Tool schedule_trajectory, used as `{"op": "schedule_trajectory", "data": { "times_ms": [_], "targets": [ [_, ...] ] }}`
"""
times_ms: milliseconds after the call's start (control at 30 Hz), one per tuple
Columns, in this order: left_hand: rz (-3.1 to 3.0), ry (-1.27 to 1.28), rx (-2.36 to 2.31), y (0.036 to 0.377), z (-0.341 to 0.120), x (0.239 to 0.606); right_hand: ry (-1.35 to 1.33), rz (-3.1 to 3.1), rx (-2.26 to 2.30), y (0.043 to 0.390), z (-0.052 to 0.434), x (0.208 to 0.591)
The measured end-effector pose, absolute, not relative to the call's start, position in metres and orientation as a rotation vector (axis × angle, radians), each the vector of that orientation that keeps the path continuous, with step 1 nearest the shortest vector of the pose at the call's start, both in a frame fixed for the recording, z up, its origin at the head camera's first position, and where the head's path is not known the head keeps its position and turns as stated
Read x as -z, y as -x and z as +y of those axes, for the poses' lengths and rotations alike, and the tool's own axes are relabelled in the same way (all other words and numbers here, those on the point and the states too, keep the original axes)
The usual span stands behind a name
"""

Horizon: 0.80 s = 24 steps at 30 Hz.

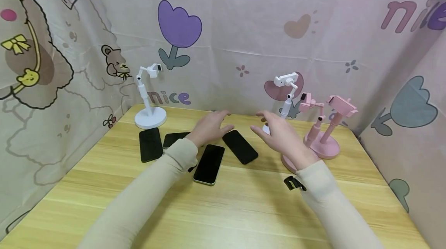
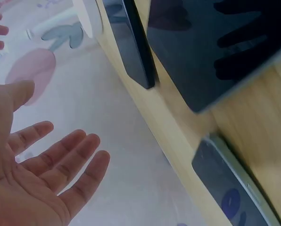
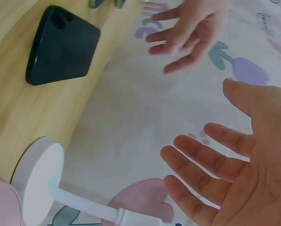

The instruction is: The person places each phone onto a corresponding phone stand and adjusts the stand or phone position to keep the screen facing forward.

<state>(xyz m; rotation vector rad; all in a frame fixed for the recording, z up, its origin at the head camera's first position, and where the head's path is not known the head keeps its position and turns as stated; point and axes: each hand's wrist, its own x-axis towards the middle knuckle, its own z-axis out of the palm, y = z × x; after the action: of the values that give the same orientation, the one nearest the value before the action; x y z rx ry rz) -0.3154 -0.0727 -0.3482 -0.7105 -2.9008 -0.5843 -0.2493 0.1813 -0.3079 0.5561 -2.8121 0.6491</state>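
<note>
"So, how do the hands look?"

"Both hover above the wooden table (image 1: 251, 214). The left hand (image 1: 210, 127) has its thumb held out and its fingers apart, slightly bent. The right hand (image 1: 283, 134) is much the same, fingers parted and relaxed. Neither grips anything."

"What lies near them, taking twelve as straight away from the person?"

"Count from the left hand. One dark phone (image 1: 240, 146) lies at four o'clock, slantwise, between the two hands. A pale-edged phone (image 1: 209, 164) is at six, nearer the person. The half-hidden phone (image 1: 175, 139) sits between eight and nine, one end covered by the left wrist. Farther out, in about the same direction, is the outermost phone (image 1: 151, 145)."

"And what stands upright?"

"A white stand (image 1: 150, 117) at nine from the left hand, near the outermost phone. From the right hand, the second white stand (image 1: 287, 105) is at twelve, rising behind the fingers. At three come the nearer pink stand (image 1: 314, 133), its base partly behind the wrist, and, close beside it, the farther pink stand (image 1: 327, 146)."

"Behind all that?"

"At twelve, a printed curtain (image 1: 216, 28) with flowers, hearts and a bear."
</note>
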Motion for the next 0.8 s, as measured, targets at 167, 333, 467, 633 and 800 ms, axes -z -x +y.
{"op": "schedule_trajectory", "data": {
  "times_ms": [167,333,467,633,800],
  "targets": [
    [-2.876,0.796,0.651,0.306,-0.064,0.349,-0.544,-2.798,-0.733,0.236,0.194,0.303],
    [-2.843,0.865,0.709,0.297,-0.055,0.349,-0.519,-2.78,-0.747,0.226,0.204,0.301],
    [-2.823,0.9,0.734,0.289,-0.049,0.349,-0.533,-2.743,-0.765,0.221,0.208,0.302],
    [-2.779,0.946,0.765,0.278,-0.045,0.352,-0.552,-2.72,-0.774,0.217,0.214,0.305],
    [-2.76,0.993,0.798,0.268,-0.042,0.356,-0.545,-2.691,-0.752,0.211,0.222,0.306]
  ]
}}
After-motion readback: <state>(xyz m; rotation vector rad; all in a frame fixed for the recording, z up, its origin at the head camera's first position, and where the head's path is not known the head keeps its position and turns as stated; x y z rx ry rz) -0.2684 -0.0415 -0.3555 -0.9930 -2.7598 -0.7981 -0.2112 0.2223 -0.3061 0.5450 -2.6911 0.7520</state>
